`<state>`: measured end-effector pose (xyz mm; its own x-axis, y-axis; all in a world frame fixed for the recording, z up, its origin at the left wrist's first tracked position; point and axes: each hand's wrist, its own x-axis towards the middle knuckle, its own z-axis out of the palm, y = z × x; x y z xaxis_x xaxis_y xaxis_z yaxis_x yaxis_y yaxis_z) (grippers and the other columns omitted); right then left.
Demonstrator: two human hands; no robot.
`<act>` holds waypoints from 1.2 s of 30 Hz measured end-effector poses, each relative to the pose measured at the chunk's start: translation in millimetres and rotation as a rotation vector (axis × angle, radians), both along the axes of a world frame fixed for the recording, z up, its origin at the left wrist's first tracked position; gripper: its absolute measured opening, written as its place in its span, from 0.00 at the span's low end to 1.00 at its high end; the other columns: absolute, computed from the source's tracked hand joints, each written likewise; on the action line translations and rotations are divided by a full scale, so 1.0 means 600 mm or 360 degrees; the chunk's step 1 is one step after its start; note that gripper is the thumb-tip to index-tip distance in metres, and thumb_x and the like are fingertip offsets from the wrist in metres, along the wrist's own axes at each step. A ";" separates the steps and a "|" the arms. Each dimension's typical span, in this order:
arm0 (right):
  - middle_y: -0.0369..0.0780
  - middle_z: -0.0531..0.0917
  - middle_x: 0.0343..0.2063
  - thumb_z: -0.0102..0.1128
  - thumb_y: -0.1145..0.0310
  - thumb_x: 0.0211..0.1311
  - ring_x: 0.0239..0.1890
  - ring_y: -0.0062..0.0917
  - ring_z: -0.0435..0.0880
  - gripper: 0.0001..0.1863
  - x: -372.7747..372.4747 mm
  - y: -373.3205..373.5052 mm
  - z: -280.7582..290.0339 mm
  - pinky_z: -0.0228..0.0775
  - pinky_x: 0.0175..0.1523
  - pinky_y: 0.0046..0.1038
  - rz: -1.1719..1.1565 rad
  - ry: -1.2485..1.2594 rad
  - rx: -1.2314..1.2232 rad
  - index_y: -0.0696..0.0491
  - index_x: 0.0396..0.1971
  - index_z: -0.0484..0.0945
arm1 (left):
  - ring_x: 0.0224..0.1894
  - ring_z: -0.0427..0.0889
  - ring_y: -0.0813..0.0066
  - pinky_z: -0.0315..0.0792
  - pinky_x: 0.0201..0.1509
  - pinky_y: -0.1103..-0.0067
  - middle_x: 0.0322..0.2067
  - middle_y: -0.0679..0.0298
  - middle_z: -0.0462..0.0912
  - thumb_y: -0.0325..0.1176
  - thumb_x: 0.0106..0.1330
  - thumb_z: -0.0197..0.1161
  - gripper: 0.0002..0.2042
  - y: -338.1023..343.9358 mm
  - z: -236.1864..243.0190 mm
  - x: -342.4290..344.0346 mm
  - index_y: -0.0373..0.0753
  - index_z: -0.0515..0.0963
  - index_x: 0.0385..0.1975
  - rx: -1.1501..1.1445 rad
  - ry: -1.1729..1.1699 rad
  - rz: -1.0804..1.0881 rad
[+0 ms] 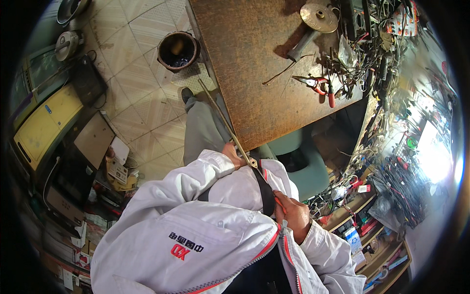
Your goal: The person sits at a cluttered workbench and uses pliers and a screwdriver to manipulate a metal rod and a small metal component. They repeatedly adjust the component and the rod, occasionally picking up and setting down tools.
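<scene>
A long, thin metal rod (218, 110) runs diagonally along the wooden table's left edge, with a small metal fitting (253, 162) at its lower end. My left hand (235, 158) is closed on the rod near that end, partly behind it. Below and to the right, my right hand (295, 215) grips a slim orange-handled item (280, 201); its working end is not clear. A dark strap or strip (266, 193) lies between my hands, against my light jacket.
The wooden table (249, 59) carries a metal disc on a stem (318, 18), red-handled pliers (313, 84) and tangled wires. A bucket (177, 51) stands left of it, a green chair (311, 181) below. Appliances (49, 127) line the left; cluttered shelves (372, 245) the right.
</scene>
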<state>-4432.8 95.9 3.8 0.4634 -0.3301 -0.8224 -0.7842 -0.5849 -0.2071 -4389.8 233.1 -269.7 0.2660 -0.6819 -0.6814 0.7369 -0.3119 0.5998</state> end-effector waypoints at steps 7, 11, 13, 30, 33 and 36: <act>0.44 0.77 0.21 0.60 0.67 0.57 0.17 0.42 0.81 0.23 0.011 -0.001 0.014 0.74 0.23 0.41 0.0484 0.0094 -0.0028 0.51 0.55 0.76 | 0.53 0.78 0.68 0.67 0.60 0.75 0.47 0.58 0.83 0.35 0.44 0.78 0.31 0.004 -0.010 -0.001 0.33 0.77 0.51 -0.0037 0.0108 -0.0164; 0.44 0.78 0.22 0.59 0.67 0.57 0.16 0.40 0.81 0.23 0.018 0.000 0.015 0.74 0.21 0.40 0.0614 0.0116 -0.0041 0.53 0.54 0.75 | 0.53 0.78 0.68 0.67 0.60 0.75 0.48 0.57 0.83 0.34 0.44 0.78 0.31 0.003 -0.012 -0.001 0.34 0.78 0.51 0.0008 0.0043 -0.0199; 0.44 0.78 0.22 0.59 0.66 0.57 0.16 0.40 0.81 0.23 0.016 0.000 0.013 0.74 0.21 0.40 0.0593 0.0118 -0.0049 0.52 0.54 0.75 | 0.51 0.78 0.67 0.68 0.59 0.76 0.46 0.58 0.83 0.34 0.45 0.77 0.30 0.002 -0.020 -0.006 0.34 0.78 0.51 0.0021 0.0063 -0.0195; 0.42 0.76 0.22 0.56 0.65 0.56 0.15 0.33 0.80 0.26 0.019 0.000 0.019 0.71 0.16 0.35 0.1145 0.0060 -0.0120 0.56 0.56 0.72 | 0.45 0.80 0.72 0.71 0.54 0.77 0.42 0.61 0.85 0.31 0.48 0.77 0.24 0.002 -0.013 -0.012 0.32 0.79 0.46 -0.0081 0.0043 -0.0011; 0.43 0.75 0.22 0.56 0.66 0.56 0.16 0.33 0.80 0.27 -0.002 0.004 0.015 0.71 0.15 0.34 0.1440 0.0034 -0.0185 0.58 0.57 0.71 | 0.44 0.79 0.72 0.70 0.53 0.78 0.41 0.61 0.85 0.31 0.48 0.76 0.24 0.005 -0.023 -0.018 0.32 0.79 0.46 -0.0102 -0.0054 0.0023; 0.44 0.75 0.23 0.56 0.65 0.55 0.17 0.33 0.79 0.28 -0.012 0.023 0.016 0.73 0.19 0.36 0.1605 0.0030 -0.0309 0.59 0.57 0.72 | 0.41 0.80 0.72 0.71 0.50 0.78 0.40 0.62 0.84 0.30 0.47 0.76 0.23 0.009 -0.042 -0.041 0.32 0.79 0.45 -0.0122 -0.0069 0.0039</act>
<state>-4440.1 110.0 13.3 0.5863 0.0780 -0.8063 0.0888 -0.9955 -0.0317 -4414.2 238.7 -295.0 0.3113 -0.7245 -0.6150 0.7168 -0.2459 0.6525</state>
